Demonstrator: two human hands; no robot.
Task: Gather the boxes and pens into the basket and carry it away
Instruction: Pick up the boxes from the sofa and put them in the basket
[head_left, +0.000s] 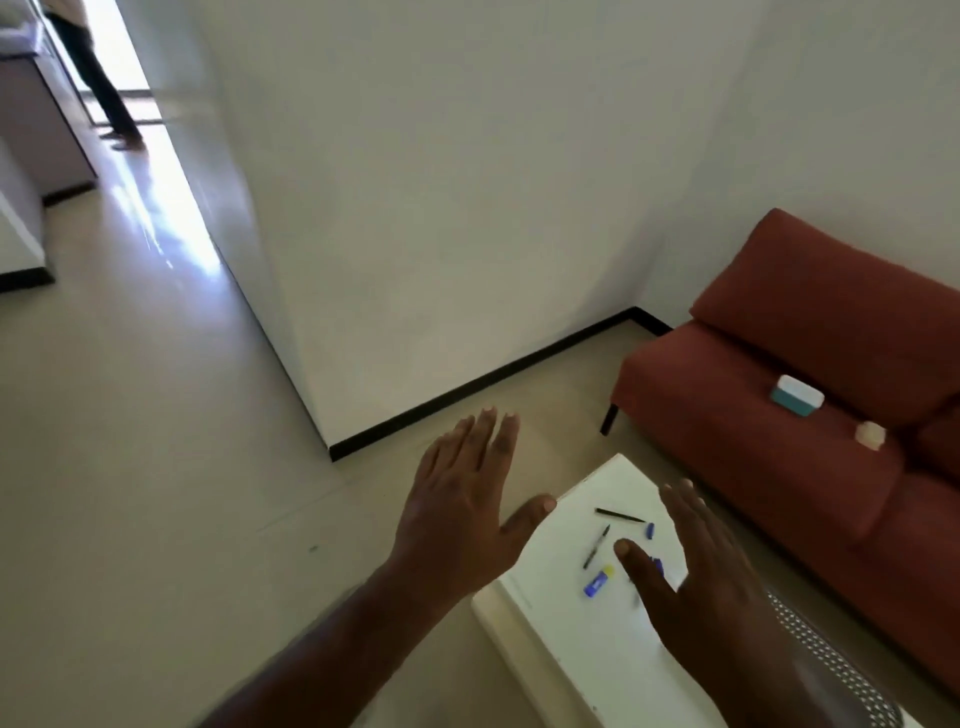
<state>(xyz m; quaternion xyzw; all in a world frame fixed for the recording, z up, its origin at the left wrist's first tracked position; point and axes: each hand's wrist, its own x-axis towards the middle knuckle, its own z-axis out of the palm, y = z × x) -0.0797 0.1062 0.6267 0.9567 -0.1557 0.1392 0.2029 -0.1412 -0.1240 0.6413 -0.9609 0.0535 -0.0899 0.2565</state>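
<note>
A low white table (550, 613) stands at the lower right. On it lie a black pen (620, 515), a second dark pen (596, 546), a small blue box with a yellow end (598, 581) and a small blue piece (649, 530). More blue items show partly behind my right hand (691, 577), which hovers flat over the table with straight fingers. My left hand (462, 504) is spread open over the floor, just left of the table's corner. A grey mesh basket (826, 660) shows at the bottom right, beside the table.
A red sofa (779, 431) stands to the right of the table, with a teal and white case (796, 396) and a small beige object (870, 434) on its seat. A white wall corner (317, 415) juts out ahead. A person stands in the hallway (98, 78) at the far left.
</note>
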